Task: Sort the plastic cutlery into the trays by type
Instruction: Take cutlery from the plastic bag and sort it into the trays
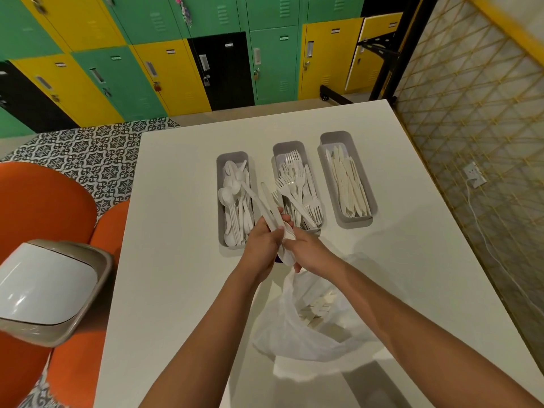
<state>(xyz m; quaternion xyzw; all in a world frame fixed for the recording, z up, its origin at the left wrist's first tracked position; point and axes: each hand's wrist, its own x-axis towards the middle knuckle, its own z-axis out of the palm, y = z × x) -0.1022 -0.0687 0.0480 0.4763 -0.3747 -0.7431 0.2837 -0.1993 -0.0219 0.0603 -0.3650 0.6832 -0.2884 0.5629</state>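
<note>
Left of the fork tray (297, 187) sits the spoon tray (234, 198); right of it, the knife tray (347, 178). Just in front, the left hand (262, 245) grips several white utensils (269, 206), and the right hand (306, 251) pinches their lower ends above the bag (312, 316).

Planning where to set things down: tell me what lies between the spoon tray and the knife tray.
In the head view, the fork tray stands between the spoon tray and the knife tray, with bare strips of table on either side.
</note>
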